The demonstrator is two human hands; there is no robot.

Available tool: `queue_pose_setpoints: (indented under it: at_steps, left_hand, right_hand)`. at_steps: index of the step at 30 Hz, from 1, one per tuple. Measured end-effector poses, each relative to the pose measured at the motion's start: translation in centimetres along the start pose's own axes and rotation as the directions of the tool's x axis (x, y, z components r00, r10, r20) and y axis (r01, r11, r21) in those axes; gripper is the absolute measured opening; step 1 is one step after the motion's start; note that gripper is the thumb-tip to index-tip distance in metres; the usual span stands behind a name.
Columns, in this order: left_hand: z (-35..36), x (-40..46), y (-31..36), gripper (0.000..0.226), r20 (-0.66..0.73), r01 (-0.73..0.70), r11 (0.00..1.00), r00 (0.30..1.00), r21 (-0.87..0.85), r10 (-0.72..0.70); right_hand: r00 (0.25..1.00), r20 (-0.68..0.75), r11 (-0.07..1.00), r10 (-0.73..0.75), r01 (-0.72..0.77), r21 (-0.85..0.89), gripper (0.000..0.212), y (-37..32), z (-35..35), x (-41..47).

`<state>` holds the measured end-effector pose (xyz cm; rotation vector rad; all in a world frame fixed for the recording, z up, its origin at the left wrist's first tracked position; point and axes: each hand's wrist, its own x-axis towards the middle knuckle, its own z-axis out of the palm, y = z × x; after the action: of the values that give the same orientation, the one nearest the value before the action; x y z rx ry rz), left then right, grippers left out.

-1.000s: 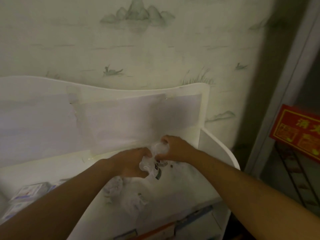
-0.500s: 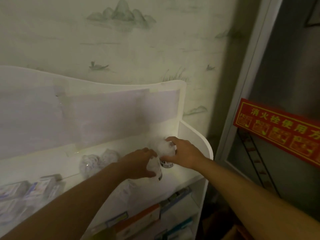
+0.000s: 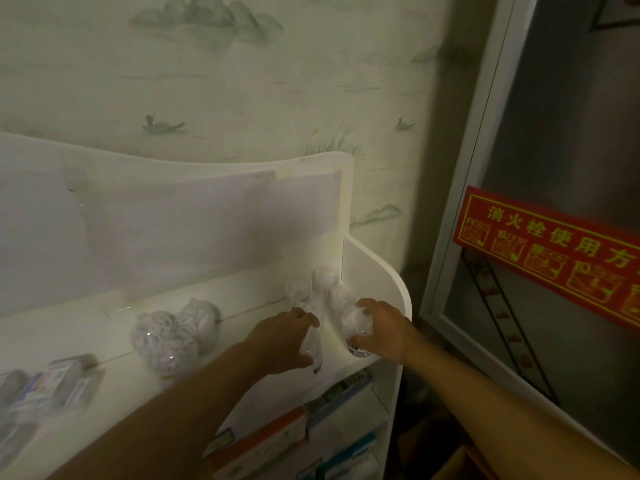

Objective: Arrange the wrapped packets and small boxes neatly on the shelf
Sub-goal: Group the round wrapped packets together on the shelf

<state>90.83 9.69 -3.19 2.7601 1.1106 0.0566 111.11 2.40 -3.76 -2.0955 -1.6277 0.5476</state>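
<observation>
Where each hand holds one, clear-wrapped white packets glint.

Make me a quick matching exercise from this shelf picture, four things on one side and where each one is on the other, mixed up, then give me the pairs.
Things:
1. left hand
2. right hand
3. small boxes
4. red sign

Places:
A. on the metal door, right of the shelf
B. far left of the top shelf
C. gripping a wrapped packet by the shelf's right end wall
D. on a wrapped packet nearer the shelf's middle

Pairs: 1-D, 2-C, 3-B, 4-A
</observation>
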Motion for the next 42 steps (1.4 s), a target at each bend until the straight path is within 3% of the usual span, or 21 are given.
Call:
queue_pose_setpoints:
  at_steps: [13, 20, 24, 29, 42]
  left_hand:
    - [1.3, 3.2, 0.9, 0.069, 0.034, 0.095, 0.995, 0.995, -0.009, -0.094]
    - [1.3, 3.8, 1.7, 0.07, 0.043, 0.146, 0.989, 0.988, 0.01, -0.146]
    - [1.2, 3.8, 1.6, 0.071, 0.048, 0.179, 0.984, 0.983, 0.024, -0.18]
    - [1.6, 3.8, 1.8, 0.071, 0.022, 0.222, 0.975, 0.975, -0.01, -0.221]
    - [1.9, 4.9, 2.6, 0.068, -0.02, 0.157, 0.987, 0.987, -0.032, -0.158]
  right_hand:
    - [0.992, 0.123, 0.999, -0.021, 0.017, 0.031, 0.079, 1.6, 0.4, 3.4]
    - [0.973, 0.215, 0.997, -0.077, 0.072, 0.032, 0.065, 1.9, -0.3, 4.6]
    - [0.969, 0.227, 0.995, -0.096, 0.088, 0.045, 0.08, 2.2, -0.3, 5.3]
    - [0.958, 0.262, 0.993, -0.114, 0.109, 0.034, 0.079, 2.3, -0.6, 5.9]
    - [0.965, 0.248, 0.995, -0.087, 0.072, 0.068, 0.084, 2.7, -0.8, 5.5]
